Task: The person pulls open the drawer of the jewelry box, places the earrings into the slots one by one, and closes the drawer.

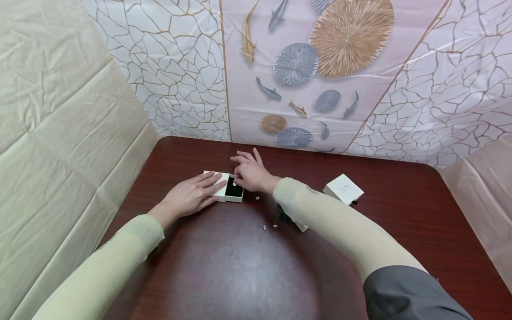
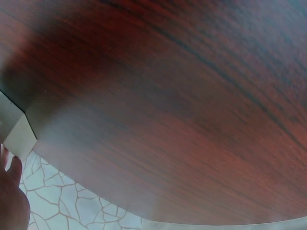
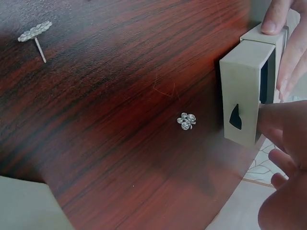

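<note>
A small white drawer box sits near the table's far left, its tray pulled partly out and lined in black. My left hand holds the outer sleeve, fingers across the top and one digit against the near side. Over the tray, my right hand pinches a tiny sparkling stud earring at the black lining; its other fingers are raised. The fingertips inside the tray are hidden in the right wrist view. A flower-shaped stud lies just beside the box.
Two more stud earrings lie nearer on the dark wood table. A white lettered box stands to the right. Another white piece is partly hidden under my right forearm. Patterned cloth hangs behind the table.
</note>
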Demonstrator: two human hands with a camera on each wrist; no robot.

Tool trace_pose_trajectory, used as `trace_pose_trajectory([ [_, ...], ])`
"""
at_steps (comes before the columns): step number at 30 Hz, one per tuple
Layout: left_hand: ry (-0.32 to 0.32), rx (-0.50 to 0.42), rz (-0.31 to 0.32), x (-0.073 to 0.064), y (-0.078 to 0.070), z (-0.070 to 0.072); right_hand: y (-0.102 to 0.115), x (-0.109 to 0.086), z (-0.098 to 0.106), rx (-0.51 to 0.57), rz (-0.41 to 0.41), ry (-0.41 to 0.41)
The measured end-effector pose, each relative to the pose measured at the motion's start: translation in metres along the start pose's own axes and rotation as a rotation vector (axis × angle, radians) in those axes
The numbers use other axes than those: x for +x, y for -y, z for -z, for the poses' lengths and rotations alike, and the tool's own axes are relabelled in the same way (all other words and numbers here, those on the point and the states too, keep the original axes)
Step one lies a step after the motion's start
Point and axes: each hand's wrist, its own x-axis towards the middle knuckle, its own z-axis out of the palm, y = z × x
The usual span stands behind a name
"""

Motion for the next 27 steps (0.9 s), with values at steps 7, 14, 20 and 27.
trace_pose_trajectory([
  [7, -0.007, 0.002, -0.004, -0.0004, 0.0011, -0.0011, -0.0003, -0.0012, -0.0011, -0.09, 0.054, -0.049],
  [14, -0.023, -0.002, -0.015, -0.0005, 0.0011, -0.0006, -0.0012, -0.0007, -0.0018, -0.105, 0.047, -0.046],
  [20, -0.01, -0.003, -0.003, -0.0006, 0.001, 0.0001, -0.0009, -0.0006, -0.0011, -0.109, 0.052, -0.044],
  [27, 0.01, -0.007, 0.003, 0.0001, 0.0001, 0.001, -0.0034, -0.0058, 0.0031, -0.093, 0.087, -0.074],
])
